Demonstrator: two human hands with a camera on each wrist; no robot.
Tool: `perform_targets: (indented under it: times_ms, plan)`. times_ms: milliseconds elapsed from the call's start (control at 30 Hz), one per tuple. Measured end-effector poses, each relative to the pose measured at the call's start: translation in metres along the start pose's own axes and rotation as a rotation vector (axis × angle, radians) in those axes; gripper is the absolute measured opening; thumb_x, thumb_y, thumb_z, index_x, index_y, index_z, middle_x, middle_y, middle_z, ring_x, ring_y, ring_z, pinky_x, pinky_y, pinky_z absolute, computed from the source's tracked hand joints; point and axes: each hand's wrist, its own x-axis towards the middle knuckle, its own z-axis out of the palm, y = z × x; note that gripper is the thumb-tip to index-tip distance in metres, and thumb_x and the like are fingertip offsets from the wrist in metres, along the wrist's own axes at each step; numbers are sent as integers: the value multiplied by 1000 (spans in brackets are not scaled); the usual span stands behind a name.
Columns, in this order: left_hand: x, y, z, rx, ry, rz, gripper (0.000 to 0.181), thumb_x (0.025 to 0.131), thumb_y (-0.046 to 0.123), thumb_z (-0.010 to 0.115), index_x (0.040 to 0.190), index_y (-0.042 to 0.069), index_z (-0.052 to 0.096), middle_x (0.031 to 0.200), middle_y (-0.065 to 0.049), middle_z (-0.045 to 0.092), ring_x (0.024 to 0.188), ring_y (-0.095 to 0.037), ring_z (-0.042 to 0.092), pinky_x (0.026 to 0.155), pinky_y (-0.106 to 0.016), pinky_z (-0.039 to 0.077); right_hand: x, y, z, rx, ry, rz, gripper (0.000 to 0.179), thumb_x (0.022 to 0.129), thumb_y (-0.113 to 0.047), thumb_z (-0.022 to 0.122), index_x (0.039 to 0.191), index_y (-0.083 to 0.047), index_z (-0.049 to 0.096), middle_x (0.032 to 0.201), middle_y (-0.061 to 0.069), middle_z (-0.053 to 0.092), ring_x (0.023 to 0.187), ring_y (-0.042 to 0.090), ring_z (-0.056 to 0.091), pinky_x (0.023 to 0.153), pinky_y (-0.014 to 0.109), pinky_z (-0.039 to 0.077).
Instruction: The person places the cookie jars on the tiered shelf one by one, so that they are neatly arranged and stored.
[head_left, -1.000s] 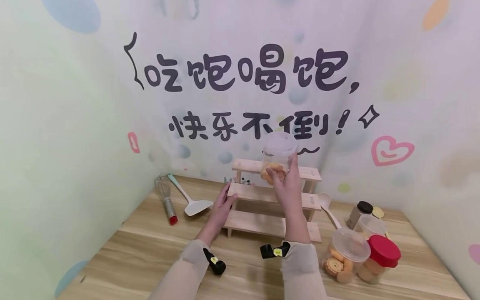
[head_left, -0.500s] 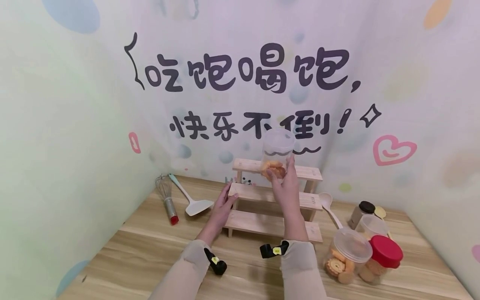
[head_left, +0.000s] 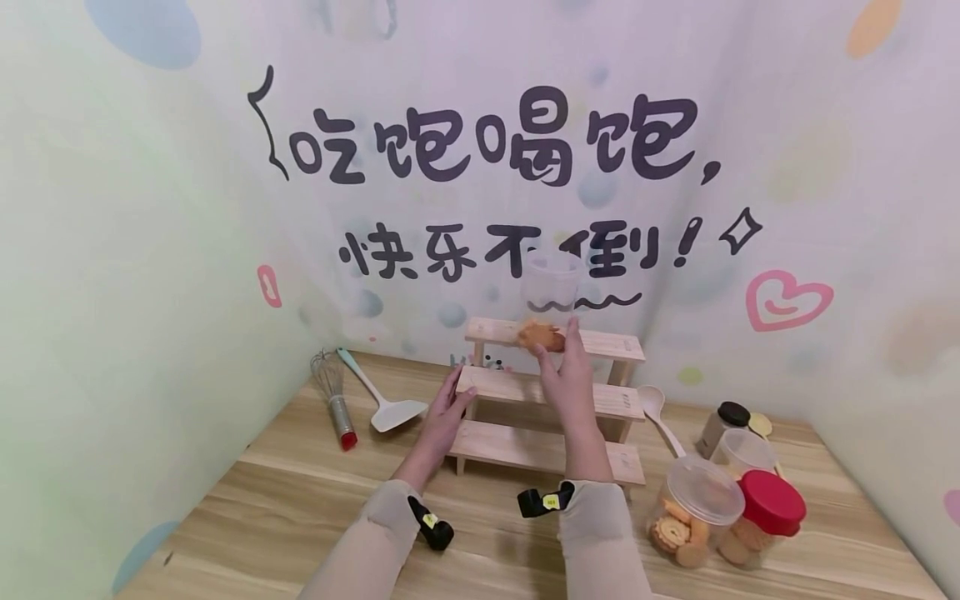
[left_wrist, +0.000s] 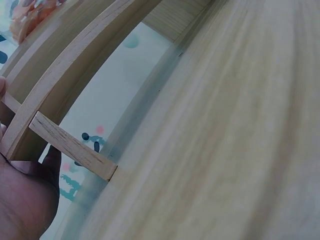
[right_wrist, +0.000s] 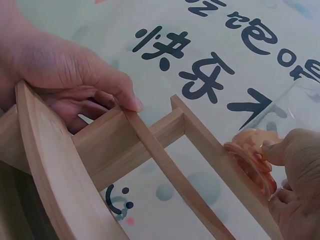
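Observation:
A clear plastic jar (head_left: 551,287) with a pale lid and several cookies (head_left: 542,335) at its bottom is held upright in my right hand (head_left: 572,387), thumb in front. It is at the top step of a three-step wooden rack (head_left: 517,385); whether its base touches that step I cannot tell. In the right wrist view the cookies (right_wrist: 252,155) appear beside the top board (right_wrist: 225,167). My left hand (head_left: 441,421) grips the left end of the rack's middle step, its thumb (right_wrist: 120,87) on top and other fingers partly hidden underneath.
Left of the rack lie a whisk (head_left: 335,400) and a white spatula (head_left: 393,412). To its right are a spoon (head_left: 660,421), a black-lidded jar (head_left: 720,425), a clear container (head_left: 744,450), a cookie jar (head_left: 693,508) and a red-lidded jar (head_left: 768,504). A printed backdrop (head_left: 480,200) hangs behind.
My right hand has moved the jar slightly left and farther back over the top step. The left hand keeps its hold on the rack.

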Motion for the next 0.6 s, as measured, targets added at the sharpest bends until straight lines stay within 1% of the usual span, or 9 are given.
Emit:
perform_targets:
  times_ms: [33,133,233,333,433,533,600]
  plan:
    - [0,0,0,1,1,-1,65,103,36,58,160,27,28,168,-5,10,153,-27,12,122,-47,20,0,0,1,0,-4,3,77,101,-20,64,157,7,18,151,28,42,135,37,45,118,45,31]
    - [0,1,0,3,2,-3,64,103,38,58,159,30,29,168,-1,12,153,-25,13,122,-46,21,-1,-1,1,-2,-14,7,76,100,-18,64,156,9,19,149,28,43,136,37,45,118,47,31]
    - [0,1,0,1,-1,-3,65,102,40,59,159,31,29,168,1,12,153,-22,13,122,-44,21,-1,-1,3,-1,-20,20,75,100,-18,64,156,8,20,143,27,51,134,37,48,117,47,33]
    - [-1,1,0,4,-1,-4,67,102,40,59,160,28,28,168,-1,11,153,-22,13,122,-44,19,-1,0,4,5,-28,42,73,100,-18,64,156,6,24,143,25,52,134,36,49,116,46,36]
    - [0,1,0,5,0,-5,68,102,39,58,161,24,26,168,-4,11,153,-23,13,122,-44,19,-1,1,6,0,-35,60,70,100,-19,65,156,2,29,145,22,52,137,35,47,116,46,36]
    - [0,1,0,5,1,-8,68,102,40,59,160,25,27,168,-3,11,153,-23,13,122,-44,19,-2,1,8,-28,-42,71,68,100,-22,65,156,-2,32,145,19,53,140,32,44,117,46,34]
    - [-1,1,0,6,-2,-10,67,102,41,59,160,27,28,168,-2,11,153,-24,13,122,-45,20,-3,0,8,-44,-48,71,68,100,-25,65,156,-2,33,146,18,52,141,32,42,118,46,33]
